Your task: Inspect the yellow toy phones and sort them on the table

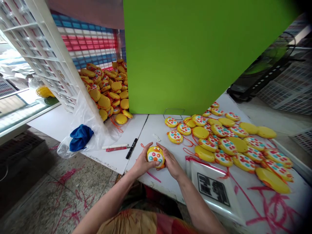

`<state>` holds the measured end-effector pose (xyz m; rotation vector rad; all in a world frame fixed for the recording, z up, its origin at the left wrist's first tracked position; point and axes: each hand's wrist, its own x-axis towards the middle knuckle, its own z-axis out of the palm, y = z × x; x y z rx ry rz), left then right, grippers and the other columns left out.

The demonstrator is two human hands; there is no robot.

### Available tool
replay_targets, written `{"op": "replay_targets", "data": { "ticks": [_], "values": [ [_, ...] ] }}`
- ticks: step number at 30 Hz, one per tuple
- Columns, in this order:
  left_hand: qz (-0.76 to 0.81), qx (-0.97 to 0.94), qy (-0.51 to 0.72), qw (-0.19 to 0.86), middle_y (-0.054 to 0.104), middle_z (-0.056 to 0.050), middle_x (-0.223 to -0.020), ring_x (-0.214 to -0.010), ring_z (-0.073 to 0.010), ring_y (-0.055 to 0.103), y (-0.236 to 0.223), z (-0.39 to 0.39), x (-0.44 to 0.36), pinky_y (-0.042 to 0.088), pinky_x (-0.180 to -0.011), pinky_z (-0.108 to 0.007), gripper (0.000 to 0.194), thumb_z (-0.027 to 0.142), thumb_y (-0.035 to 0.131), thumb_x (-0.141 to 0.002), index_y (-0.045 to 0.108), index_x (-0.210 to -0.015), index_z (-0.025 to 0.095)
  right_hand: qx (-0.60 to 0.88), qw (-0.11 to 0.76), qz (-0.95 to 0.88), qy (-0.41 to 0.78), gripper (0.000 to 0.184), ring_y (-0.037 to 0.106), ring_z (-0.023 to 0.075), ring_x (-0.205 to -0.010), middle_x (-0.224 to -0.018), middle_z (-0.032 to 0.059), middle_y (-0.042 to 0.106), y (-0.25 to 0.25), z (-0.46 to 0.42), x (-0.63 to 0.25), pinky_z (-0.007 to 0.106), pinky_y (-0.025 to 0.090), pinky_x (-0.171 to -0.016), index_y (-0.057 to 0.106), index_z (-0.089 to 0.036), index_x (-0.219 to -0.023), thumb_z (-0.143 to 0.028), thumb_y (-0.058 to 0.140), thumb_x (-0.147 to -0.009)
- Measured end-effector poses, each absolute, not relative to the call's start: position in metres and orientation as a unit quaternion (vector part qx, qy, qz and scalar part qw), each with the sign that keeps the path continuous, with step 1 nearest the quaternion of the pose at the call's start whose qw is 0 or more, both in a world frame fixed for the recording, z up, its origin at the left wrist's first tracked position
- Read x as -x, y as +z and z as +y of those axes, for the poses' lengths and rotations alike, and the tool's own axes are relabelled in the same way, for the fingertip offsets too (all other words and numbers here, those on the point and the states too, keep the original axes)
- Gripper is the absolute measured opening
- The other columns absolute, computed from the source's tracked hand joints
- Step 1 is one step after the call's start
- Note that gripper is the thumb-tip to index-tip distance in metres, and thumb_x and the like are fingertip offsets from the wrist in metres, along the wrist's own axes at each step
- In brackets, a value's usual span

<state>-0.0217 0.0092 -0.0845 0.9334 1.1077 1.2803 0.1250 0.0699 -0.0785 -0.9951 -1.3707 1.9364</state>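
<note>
from my seat i see the left hand [142,163] and the right hand [171,163] with the grip of each closed on a yellow duck-faced toy [155,155], one from either side, the left thumb lying across its lower front. i have the toy near the front edge of the table [154,126], buttons facing up; i cannot tell whether it touches the surface. a black marker [131,148] lies to its left, near a blue cloth [81,137]. to the right, similar toys [228,146] lie spread out, beside a clear plastic bag [214,188].
</note>
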Motion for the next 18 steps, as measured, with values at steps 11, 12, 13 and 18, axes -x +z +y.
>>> {"op": "replay_targets", "data": {
  "ticks": [11, 12, 13, 18],
  "values": [
    [0.430, -0.390, 0.569, 0.582, 0.049, -0.011, -0.126, -0.104, -0.0209, 0.054, -0.0899, 0.0057, 0.0241, 0.046, -0.089, -0.034, 0.072, 0.045, 0.057, -0.081, 0.026, -0.141, 0.022, 0.361, 0.284, -0.583, 0.670, 0.057, 0.063, 0.0201, -0.081, -0.117, 0.0067, 0.058, -0.0729, 0.0676, -0.1205, 0.026, 0.053, -0.051, 0.048, -0.026, -0.128, -0.042, 0.064, -0.075],
    [0.430, -0.397, 0.568, 0.578, 0.049, -0.011, -0.126, -0.106, -0.0216, 0.053, -0.0890, 0.0053, 0.0242, 0.045, -0.090, -0.034, 0.077, 0.045, 0.062, -0.078, 0.026, -0.141, 0.021, 0.362, 0.286, -0.586, 0.666, 0.054, 0.063, 0.0198, -0.081, -0.113, 0.0062, 0.060, -0.0738, 0.0683, -0.1206, 0.027, 0.054, -0.054, 0.049, -0.026, -0.126, -0.042, 0.063, -0.076],
    [0.430, -0.402, 0.567, 0.576, 0.050, -0.011, -0.126, -0.107, -0.0222, 0.052, -0.0878, 0.0049, 0.0240, 0.044, -0.092, -0.034, 0.084, 0.043, 0.067, -0.073, 0.024, -0.142, 0.020, 0.363, 0.288, -0.590, 0.662, 0.052, 0.063, 0.0197, -0.083, -0.111, 0.0059, 0.061, -0.0747, 0.0690, -0.1208, 0.028, 0.055, -0.060, 0.050, -0.025, -0.124, -0.041, 0.063, -0.076],
    [0.436, -0.409, 0.557, 0.577, 0.052, -0.011, -0.122, -0.103, -0.0222, 0.055, -0.0856, 0.0043, 0.0224, 0.046, -0.089, -0.033, 0.115, 0.031, 0.084, -0.052, 0.016, -0.144, 0.021, 0.348, 0.293, -0.621, 0.638, 0.052, 0.056, 0.0229, -0.108, -0.123, 0.0062, 0.057, -0.0770, 0.0714, -0.1227, 0.036, 0.048, -0.091, 0.052, -0.023, -0.124, -0.042, 0.063, -0.077]
  ]
}}
